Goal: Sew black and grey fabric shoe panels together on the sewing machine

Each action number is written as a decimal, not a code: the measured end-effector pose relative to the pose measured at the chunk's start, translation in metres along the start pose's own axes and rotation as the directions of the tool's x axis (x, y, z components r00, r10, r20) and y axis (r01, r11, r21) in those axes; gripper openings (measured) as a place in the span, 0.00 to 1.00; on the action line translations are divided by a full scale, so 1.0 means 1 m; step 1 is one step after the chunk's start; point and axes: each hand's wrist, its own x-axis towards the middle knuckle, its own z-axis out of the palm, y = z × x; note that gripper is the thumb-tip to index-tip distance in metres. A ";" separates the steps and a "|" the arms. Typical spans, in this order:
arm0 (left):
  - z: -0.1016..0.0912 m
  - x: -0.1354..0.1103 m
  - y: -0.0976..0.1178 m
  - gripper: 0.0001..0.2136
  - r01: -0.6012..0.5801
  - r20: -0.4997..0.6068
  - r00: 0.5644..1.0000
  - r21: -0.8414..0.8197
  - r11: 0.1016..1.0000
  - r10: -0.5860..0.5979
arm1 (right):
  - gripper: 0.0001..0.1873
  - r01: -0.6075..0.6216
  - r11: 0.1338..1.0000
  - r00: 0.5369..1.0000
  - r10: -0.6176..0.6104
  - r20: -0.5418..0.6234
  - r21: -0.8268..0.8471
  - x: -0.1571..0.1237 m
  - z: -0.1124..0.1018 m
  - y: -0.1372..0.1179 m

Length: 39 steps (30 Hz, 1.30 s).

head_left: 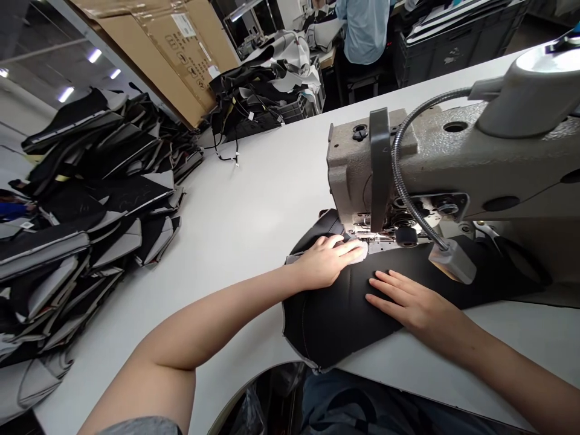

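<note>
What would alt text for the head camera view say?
A person's left hand and right hand press flat on a black fabric panel at a grey sewing machine on a white table. Stacked black and grey pieces lie at left.

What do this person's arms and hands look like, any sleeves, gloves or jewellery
Both forearms are bare, with no gloves, watch or rings visible. The left hand has a white wrap on one fingertip. A grey short sleeve shows at the left upper arm. The right hand has short, plain nails.
</note>
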 end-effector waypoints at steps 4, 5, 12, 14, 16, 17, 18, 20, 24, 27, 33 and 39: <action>-0.001 0.002 0.002 0.30 0.013 -0.018 1.000 0.007 1.000 -0.013 | 0.26 -0.003 1.000 1.000 0.003 -0.007 0.028 -0.001 -0.001 0.004; -0.002 0.002 0.003 0.30 0.016 -0.018 1.000 0.006 1.000 -0.016 | 0.25 -0.001 0.999 1.000 0.002 -0.003 0.032 -0.001 -0.001 0.005; -0.004 0.004 0.004 0.31 0.038 0.007 0.999 -0.040 0.998 -0.038 | 0.24 0.002 1.000 1.000 -0.002 -0.011 0.017 -0.002 -0.006 0.013; -0.003 0.005 0.003 0.31 0.044 0.001 0.999 -0.052 0.998 -0.044 | 0.25 0.015 1.000 1.000 -0.015 -0.026 -0.017 0.000 -0.008 0.012; -0.002 0.006 0.002 0.31 0.046 -0.008 0.999 -0.057 0.997 -0.047 | 0.26 0.010 0.999 1.000 -0.011 -0.025 -0.049 0.002 -0.009 0.008; -0.001 0.006 0.002 0.31 0.042 -0.016 0.999 -0.056 0.998 -0.043 | 0.27 -0.002 0.998 1.000 0.001 -0.019 -0.055 0.003 -0.010 0.006; 0.000 0.006 0.002 0.31 0.037 -0.025 0.999 -0.053 0.998 -0.039 | 0.27 -0.014 0.999 1.000 0.013 -0.012 -0.052 0.004 -0.010 0.002; 0.001 0.006 0.002 0.30 0.027 -0.053 0.998 -0.042 0.999 -0.029 | 0.27 -0.035 0.999 0.999 0.035 -0.002 -0.033 0.008 -0.010 -0.005; 0.004 0.003 0.004 0.29 0.016 -0.134 0.991 0.001 1.000 -0.015 | 0.27 -0.052 0.998 0.999 0.052 -0.003 -0.024 0.015 -0.007 -0.017; 0.003 -0.001 0.002 0.28 -0.011 -0.166 0.986 0.044 0.999 0.019 | 0.26 -0.044 0.998 0.999 0.043 -0.021 -0.054 0.017 -0.005 -0.020; -0.001 -0.008 -0.002 0.25 -0.025 -0.088 0.996 0.098 0.995 0.034 | 0.27 -0.013 0.994 0.999 0.007 -0.053 -0.108 0.014 -0.005 -0.018; 0.001 0.001 -0.002 0.29 0.011 -0.042 0.999 0.007 1.000 -0.011 | 0.27 -0.020 0.991 0.999 0.014 -0.047 -0.131 0.011 -0.001 -0.012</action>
